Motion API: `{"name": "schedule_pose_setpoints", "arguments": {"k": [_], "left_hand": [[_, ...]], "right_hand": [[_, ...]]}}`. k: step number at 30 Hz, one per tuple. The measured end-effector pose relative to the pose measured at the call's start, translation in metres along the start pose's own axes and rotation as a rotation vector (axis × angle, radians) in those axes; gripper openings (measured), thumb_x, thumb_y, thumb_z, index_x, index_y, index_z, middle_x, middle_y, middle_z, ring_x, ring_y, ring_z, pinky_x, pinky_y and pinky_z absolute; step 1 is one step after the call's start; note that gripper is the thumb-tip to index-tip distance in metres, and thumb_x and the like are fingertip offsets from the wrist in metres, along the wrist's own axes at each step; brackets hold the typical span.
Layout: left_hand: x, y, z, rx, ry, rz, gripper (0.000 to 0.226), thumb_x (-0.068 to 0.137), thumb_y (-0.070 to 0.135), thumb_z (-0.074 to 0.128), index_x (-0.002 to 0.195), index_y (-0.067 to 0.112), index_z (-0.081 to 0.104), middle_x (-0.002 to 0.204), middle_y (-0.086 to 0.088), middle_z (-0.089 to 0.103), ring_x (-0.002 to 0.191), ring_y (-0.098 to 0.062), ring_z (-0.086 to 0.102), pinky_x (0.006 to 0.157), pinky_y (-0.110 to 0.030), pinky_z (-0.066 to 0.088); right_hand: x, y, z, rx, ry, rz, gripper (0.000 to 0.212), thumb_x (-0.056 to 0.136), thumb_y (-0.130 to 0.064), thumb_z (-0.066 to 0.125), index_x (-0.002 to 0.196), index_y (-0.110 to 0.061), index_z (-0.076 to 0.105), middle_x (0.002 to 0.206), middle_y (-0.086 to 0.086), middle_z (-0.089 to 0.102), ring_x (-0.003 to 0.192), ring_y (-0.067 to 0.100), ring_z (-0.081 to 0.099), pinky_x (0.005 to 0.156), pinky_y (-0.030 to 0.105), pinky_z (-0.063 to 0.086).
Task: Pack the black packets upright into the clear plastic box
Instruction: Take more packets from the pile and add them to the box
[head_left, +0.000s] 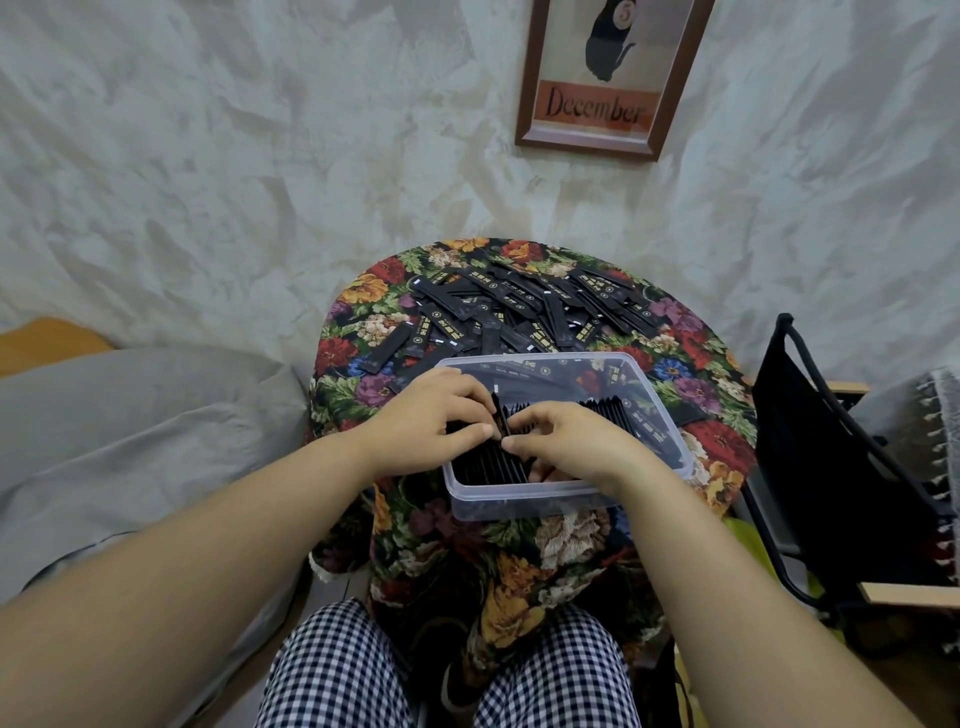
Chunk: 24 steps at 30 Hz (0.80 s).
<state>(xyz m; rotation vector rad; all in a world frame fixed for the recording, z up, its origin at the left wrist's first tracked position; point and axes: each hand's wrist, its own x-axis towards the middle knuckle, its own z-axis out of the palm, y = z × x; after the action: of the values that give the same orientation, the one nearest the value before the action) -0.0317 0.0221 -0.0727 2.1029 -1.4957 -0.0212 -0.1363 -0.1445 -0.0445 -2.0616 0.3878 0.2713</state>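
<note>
Black packets (483, 460) are stood upright in rows inside the clear plastic box (519, 501), which is set on the near part of the table (545, 540), covered with a floral cloth. A single packet (500, 415) is pinched upright between the thumb and curled fingers of the left hand (431, 415). The right hand (561, 441) is curled over the row beside it, thumb against that packet; whether anything is gripped cannot be told. A loose heap (524, 312) of packets is spread just beyond the box.
</note>
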Motion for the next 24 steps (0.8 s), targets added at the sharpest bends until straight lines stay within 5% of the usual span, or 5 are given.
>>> {"name": "schedule_pose_setpoints", "arguments": {"k": [8, 17, 24], "left_hand": [[0.0, 0.001, -0.002, 0.017, -0.022, -0.003, 0.044, 0.089, 0.048, 0.04, 0.106, 0.023, 0.072, 0.112, 0.005, 0.063, 0.106, -0.013, 0.052, 0.097, -0.03, 0.033], [0.005, 0.004, -0.007, 0.108, -0.051, -0.048, 0.057, 0.087, 0.053, 0.029, 0.12, 0.023, 0.064, 0.127, 0.005, 0.057, 0.119, -0.012, 0.048, 0.101, -0.029, 0.03], [0.012, 0.011, -0.013, 0.249, -0.196, -0.101, 0.037, 0.098, 0.037, 0.043, 0.132, 0.026, 0.053, 0.142, 0.007, 0.044, 0.131, -0.009, 0.036, 0.104, -0.023, 0.018]], "right_hand": [[0.003, 0.002, 0.001, -0.011, -0.022, -0.001, 0.04, 0.076, -0.02, 0.079, 0.111, -0.017, 0.059, 0.082, 0.004, 0.063, 0.061, 0.013, 0.061, 0.064, 0.026, 0.05], [0.0, 0.001, 0.0, 0.04, -0.019, 0.021, 0.03, 0.078, -0.017, 0.077, 0.103, -0.011, 0.06, 0.074, 0.0, 0.06, 0.057, 0.014, 0.06, 0.061, 0.024, 0.049], [0.001, 0.002, 0.0, -0.003, -0.005, 0.013, 0.03, 0.077, -0.02, 0.079, 0.101, -0.011, 0.063, 0.079, 0.0, 0.063, 0.057, 0.012, 0.061, 0.065, 0.025, 0.052]]}}
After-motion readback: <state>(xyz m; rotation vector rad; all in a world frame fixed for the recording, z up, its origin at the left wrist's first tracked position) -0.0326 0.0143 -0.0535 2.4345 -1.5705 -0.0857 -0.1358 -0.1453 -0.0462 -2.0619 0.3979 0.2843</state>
